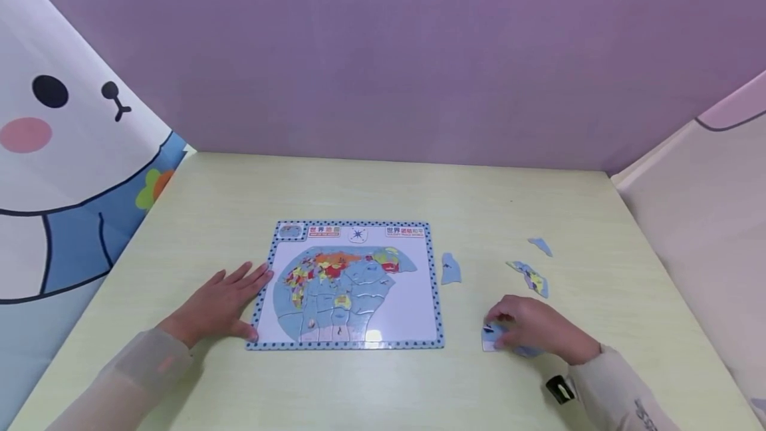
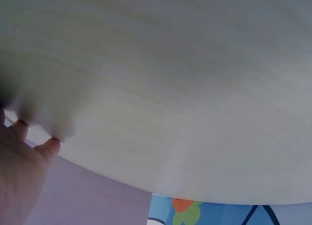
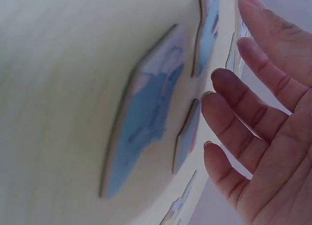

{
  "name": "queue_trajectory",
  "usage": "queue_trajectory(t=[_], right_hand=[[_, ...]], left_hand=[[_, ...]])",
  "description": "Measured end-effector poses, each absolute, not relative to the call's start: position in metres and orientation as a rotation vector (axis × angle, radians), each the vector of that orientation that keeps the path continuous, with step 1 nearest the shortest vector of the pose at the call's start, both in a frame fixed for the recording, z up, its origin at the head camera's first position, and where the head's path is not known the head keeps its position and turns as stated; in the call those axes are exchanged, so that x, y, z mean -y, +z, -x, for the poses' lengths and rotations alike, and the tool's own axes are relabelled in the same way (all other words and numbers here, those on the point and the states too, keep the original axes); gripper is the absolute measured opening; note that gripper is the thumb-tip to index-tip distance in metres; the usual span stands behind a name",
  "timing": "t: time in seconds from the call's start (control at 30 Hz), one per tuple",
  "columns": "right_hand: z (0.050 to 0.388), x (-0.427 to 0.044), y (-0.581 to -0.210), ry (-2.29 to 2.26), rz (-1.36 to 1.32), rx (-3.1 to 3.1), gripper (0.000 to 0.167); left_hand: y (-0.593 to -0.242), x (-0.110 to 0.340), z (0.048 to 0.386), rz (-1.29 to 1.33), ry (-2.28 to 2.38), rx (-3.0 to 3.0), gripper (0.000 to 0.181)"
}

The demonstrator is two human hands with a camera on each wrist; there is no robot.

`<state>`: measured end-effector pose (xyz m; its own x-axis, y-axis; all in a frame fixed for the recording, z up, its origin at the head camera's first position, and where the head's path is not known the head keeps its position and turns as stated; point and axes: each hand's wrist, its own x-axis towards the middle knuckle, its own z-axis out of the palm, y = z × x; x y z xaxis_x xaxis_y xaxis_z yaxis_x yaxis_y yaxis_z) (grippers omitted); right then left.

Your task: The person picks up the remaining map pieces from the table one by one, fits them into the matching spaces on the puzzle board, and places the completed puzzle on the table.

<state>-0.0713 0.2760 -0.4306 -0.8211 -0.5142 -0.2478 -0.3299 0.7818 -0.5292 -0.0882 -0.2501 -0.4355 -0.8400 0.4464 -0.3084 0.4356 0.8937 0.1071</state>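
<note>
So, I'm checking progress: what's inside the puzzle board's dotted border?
Printed headings across the top, joined map pieces below, and bare white at the lower right of the puzzle board. The pieces hide whatever lies beneath them.

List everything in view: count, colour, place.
Table: 1, pale wood-look, centre
Puzzle board: 1, white with blue dotted border, on the table
Fitted map pieces: several, mostly blue with multicoloured land, in the board
Loose pieces: at least 5, mostly blue, right of the board; overlap hides the exact count
Back panel: 1, purple, behind the table
Left panel: 1, white and blue cartoon print, left
Right panel: 1, pale, right
Small item: 1, black, lower right
Sleeves: 2, pale, on both arms
Left hand: 1, bare, at the board's left edge
Right hand: 1, bare, over loose pieces
</note>
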Motion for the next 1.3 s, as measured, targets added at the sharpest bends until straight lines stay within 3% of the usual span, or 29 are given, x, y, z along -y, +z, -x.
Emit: queue_trajectory(t=[0.33,0.7,1.3], right_hand=[[0.07,-0.276,-0.438,-0.668,0.708,-2.621,0.031],[0.068,-0.27,-0.444,-0.568,0.619,-2.663,0.044],[0.066,-0.264,-0.44,-0.579,0.617,-2.679,0.04]], left_hand=[[-0.436,0.251,0.088,-0.656,0.057,-2.738,0.109],[-0.438,0.252,0.089,-0.655,0.056,-2.738,0.11],[-0.439,0.251,0.09,-0.64,0.065,-2.725,0.11]])
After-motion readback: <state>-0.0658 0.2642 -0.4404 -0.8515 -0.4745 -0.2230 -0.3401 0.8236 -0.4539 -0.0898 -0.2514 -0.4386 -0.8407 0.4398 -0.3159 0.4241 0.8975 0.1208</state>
